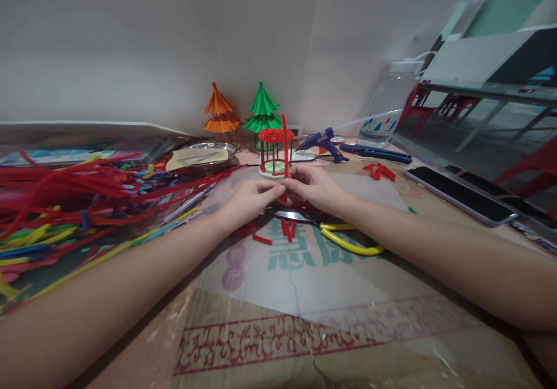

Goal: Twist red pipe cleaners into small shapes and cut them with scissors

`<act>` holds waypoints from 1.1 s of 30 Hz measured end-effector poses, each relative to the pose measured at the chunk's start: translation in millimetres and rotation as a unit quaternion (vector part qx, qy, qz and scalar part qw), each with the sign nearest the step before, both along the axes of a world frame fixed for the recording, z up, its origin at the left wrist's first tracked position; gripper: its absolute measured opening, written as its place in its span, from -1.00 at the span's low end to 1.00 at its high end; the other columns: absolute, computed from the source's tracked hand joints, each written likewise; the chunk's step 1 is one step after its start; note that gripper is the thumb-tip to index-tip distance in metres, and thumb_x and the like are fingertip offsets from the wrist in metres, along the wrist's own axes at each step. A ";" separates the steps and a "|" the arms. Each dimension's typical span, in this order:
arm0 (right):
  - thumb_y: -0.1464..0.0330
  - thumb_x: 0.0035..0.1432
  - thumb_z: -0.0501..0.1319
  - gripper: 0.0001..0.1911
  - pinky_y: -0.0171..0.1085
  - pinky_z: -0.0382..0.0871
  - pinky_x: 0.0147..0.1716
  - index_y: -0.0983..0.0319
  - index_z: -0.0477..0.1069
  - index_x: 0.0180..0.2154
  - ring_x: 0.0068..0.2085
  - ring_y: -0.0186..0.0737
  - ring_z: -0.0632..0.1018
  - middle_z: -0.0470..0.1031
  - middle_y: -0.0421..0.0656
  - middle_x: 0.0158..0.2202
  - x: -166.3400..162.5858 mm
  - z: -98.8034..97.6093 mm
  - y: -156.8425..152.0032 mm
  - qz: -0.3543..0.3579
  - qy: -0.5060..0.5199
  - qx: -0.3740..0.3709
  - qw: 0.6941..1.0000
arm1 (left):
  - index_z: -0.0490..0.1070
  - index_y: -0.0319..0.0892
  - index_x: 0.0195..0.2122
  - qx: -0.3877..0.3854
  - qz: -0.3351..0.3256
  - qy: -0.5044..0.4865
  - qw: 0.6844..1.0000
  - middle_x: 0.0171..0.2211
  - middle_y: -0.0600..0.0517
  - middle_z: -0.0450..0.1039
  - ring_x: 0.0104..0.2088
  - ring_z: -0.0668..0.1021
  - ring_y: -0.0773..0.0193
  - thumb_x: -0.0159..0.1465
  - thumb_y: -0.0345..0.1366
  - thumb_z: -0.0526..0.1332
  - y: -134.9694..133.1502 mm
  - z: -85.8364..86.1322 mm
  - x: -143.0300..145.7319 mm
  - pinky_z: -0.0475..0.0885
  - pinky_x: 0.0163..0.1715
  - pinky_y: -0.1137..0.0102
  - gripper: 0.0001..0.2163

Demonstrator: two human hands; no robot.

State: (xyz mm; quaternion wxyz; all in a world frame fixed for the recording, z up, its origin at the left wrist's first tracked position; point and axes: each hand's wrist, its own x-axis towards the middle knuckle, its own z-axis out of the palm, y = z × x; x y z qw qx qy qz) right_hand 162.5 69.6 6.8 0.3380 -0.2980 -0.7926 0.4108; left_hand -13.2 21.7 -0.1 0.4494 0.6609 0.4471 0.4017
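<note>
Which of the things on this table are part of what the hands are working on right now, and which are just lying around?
In use:
left hand and right hand, both pinching the upright red straw
small red-roofed straw pavilion just behind
cut red straw pieces
yellow-handled scissors

Lying about:
blue glue gun
orange paper pagoda
green paper pagoda
black smartphone
pile of coloured straws

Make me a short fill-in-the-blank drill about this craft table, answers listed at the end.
1. Both hands, the left hand and right hand, pinch an upright stick coloured ____.
2. Against the wall, the paper pagoda beside the green pagoda is ____.
3. The blue tool lying right of the little pavilion is a glue ____.
4. The scissors under the right wrist have handles coloured ____.

Missing words: red; orange; gun; yellow
</note>
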 end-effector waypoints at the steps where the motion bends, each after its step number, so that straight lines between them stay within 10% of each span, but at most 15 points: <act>1: 0.24 0.17 0.15 -0.81 -0.34 0.22 -0.58 0.22 0.28 -0.37 -0.55 -0.32 0.40 0.40 -0.24 -0.56 -0.1 0.2 -0.2 -0.001 -0.002 0.001 1.000 | 0.59 -0.23 -0.32 0.000 0.001 0.003 1.000 -0.32 -0.07 0.62 -0.32 0.60 0.20 0.19 0.01 0.24 0.0 -0.1 -0.3 0.45 -0.26 0.37 -0.63; 33: 0.25 0.19 0.16 -0.82 -0.35 0.16 -0.60 0.21 0.25 -0.38 -0.59 -0.36 0.34 0.37 -0.29 -0.59 0.1 0.4 -0.1 0.013 0.009 0.001 1.000 | 0.57 -0.21 -0.34 0.024 -0.013 0.016 1.000 -0.31 -0.05 0.61 -0.31 0.59 0.22 0.21 -0.01 0.22 2.7 -2.9 -2.8 0.44 -0.27 0.39 -0.66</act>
